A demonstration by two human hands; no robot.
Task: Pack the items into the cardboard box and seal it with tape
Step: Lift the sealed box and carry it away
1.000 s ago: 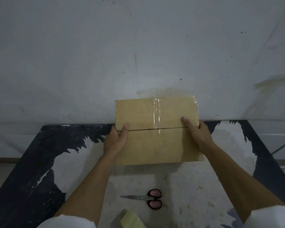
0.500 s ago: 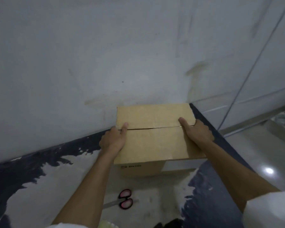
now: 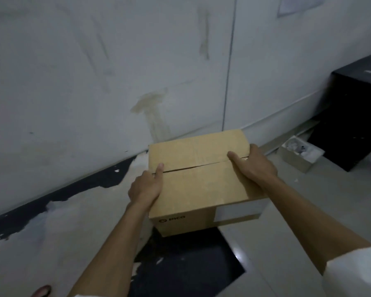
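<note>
Cardboard box (image 3: 201, 185) with its flaps shut is up off the desk (image 3: 51, 232), out past its right edge near the wall (image 3: 94, 71), and you've got your left hand (image 3: 145, 190) and right hand (image 3: 252, 166) gripping its two sides, thumbs on the seam.

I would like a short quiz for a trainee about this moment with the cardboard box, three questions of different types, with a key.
1. True or false: the flaps of the cardboard box are closed.
2. Multiple choice: where do the thumbs rest? A) on the seam between the top flaps B) on the white label C) on the wall
3. Short answer: which hands grip the box?

Key:
1. True.
2. A.
3. Both: the left hand at the left edge, the right hand at the right edge.
</note>
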